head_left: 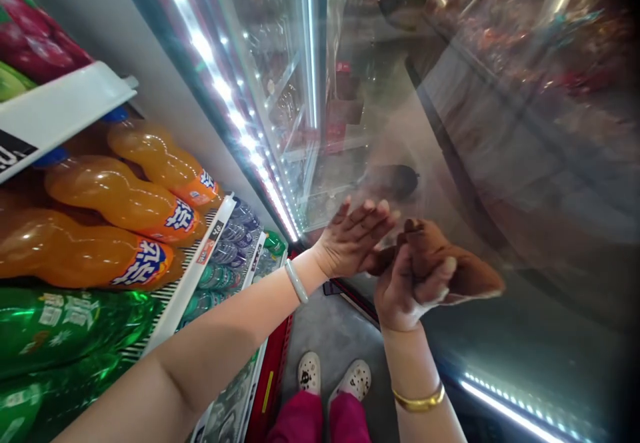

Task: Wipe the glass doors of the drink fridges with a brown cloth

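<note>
My left hand (353,239), with a pale bangle at the wrist, reaches out with its fingers stretched and lies against or very near the glass door (505,223). It holds nothing that I can see. Just right of it, my right hand (407,289), with a gold bangle below, is closed on a brown cloth (467,273). The cloth is bunched under the fingers at the glass, and one corner sticks out to the right. Reflections blur where skin, cloth and glass meet.
On the left, fridge shelves hold orange soda bottles (125,196) and green bottles (70,323), with smaller bottles (237,229) lower down. A bright light strip (220,86) runs along the fridge frame. My feet in white clogs (309,373) stand on grey floor (327,326).
</note>
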Available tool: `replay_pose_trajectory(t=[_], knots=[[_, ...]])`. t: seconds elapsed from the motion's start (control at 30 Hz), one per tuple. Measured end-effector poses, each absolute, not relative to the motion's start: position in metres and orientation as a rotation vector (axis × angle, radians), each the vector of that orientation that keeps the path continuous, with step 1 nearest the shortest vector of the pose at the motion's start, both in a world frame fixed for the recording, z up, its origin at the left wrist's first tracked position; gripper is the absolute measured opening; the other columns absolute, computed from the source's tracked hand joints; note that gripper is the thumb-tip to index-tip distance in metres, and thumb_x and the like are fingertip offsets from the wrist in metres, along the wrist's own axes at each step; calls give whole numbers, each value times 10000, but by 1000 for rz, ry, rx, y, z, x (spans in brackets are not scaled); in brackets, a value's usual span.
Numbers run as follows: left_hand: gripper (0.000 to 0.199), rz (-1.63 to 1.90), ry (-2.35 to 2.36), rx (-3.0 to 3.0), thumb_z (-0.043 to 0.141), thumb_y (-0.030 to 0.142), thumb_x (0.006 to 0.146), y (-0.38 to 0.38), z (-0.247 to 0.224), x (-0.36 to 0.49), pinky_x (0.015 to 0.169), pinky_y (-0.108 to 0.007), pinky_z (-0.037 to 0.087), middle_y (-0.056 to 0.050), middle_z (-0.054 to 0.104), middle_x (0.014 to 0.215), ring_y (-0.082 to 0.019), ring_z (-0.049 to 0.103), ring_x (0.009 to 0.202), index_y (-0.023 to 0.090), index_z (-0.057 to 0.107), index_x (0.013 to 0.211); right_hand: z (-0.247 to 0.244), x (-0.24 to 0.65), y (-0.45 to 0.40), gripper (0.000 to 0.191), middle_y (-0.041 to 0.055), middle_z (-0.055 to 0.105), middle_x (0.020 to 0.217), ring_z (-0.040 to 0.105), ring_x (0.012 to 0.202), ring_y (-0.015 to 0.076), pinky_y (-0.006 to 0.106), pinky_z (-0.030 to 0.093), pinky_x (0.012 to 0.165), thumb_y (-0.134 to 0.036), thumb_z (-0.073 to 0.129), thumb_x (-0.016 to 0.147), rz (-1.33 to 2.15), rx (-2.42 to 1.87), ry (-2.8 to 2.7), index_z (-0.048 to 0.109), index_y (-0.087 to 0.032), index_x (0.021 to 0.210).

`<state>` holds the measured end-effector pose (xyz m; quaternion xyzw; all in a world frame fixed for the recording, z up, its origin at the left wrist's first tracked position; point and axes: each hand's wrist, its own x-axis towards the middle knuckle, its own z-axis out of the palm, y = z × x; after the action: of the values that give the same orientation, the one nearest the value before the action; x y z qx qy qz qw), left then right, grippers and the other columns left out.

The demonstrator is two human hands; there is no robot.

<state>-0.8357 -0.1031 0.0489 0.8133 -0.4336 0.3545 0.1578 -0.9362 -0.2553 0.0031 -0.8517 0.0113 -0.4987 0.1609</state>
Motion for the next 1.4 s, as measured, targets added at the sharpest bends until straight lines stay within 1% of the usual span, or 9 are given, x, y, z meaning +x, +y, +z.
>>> replay_pose_trajectory(t=[0.17,0.27,0.4,0.57,0.73,0.9,1.1,1.27,1.4], knots=[[909,1100,-1163,2298,432,223,923,-83,47,-829,1339,-502,-28,-58,-119,1738,-204,-174,1593,144,-87,1666,-16,-948,-242,446,164,549,1445,248,1554,486,840,273,1141,-273,726,900,-1510,-2407,105,680,-243,1343],[890,1105,-1113,2318,405,228,951,-74,45,-828,1338,-483,-35,-55,-245,1704,-215,-159,1601,121,-129,1655,-14,-924,-215,437,186,519,1471,297,1537,474,802,387,1081,-367,505,1033,-1314,-2309,62,621,-189,1415],[894,1077,-1101,2393,431,307,986,-55,33,-820,1349,-492,-8,-48,-169,1731,-213,-157,1600,161,-142,1657,-6,-892,-183,398,121,633,1364,286,1554,433,782,306,1154,-299,579,993,-1247,-2421,-94,662,-310,1382],[834,1079,-1134,2331,405,271,1004,-35,25,-810,1351,-509,42,-81,-77,1747,-233,-81,1618,162,-86,1669,-5,-912,-191,541,12,704,1311,294,1576,258,575,179,1315,-136,582,917,-1441,-2685,-229,654,-426,1368],[766,1014,-1109,2309,378,235,1032,-25,17,-807,1340,-541,44,-71,-134,1744,-329,-20,1617,151,-35,1671,2,-904,-176,484,-1,688,1372,293,1579,266,585,156,1318,-217,605,945,-1488,-2614,-107,641,-407,1389],[759,956,-1041,2349,439,268,1045,-11,0,-808,1341,-565,79,-127,-99,1746,-353,-17,1614,122,31,1668,4,-877,-158,383,-80,695,1374,352,1535,95,327,35,1356,-177,577,972,-1504,-2556,-504,706,-327,1300],[839,890,-1025,2356,431,196,997,-9,12,-821,1340,-580,76,-89,-113,1735,-284,-57,1613,179,-68,1671,17,-963,-230,388,-109,601,1493,38,1633,157,340,24,1363,-164,570,960,-1346,-2752,-437,730,-321,1276],[909,847,-1073,2300,451,175,951,-39,15,-841,1325,-621,64,-78,-175,1712,-300,-110,1591,198,-112,1664,28,-1010,-266,454,-42,653,1431,-4,1638,220,427,54,1363,-97,652,858,-1492,-2824,-285,758,-347,1221],[919,848,-1146,2233,474,218,953,-76,2,-874,1318,-622,92,-124,-175,1708,-307,-117,1590,153,-109,1661,23,-1003,-267,407,-60,714,1334,54,1627,111,324,13,1353,-122,598,903,-1502,-2806,-471,763,-360,1189]])
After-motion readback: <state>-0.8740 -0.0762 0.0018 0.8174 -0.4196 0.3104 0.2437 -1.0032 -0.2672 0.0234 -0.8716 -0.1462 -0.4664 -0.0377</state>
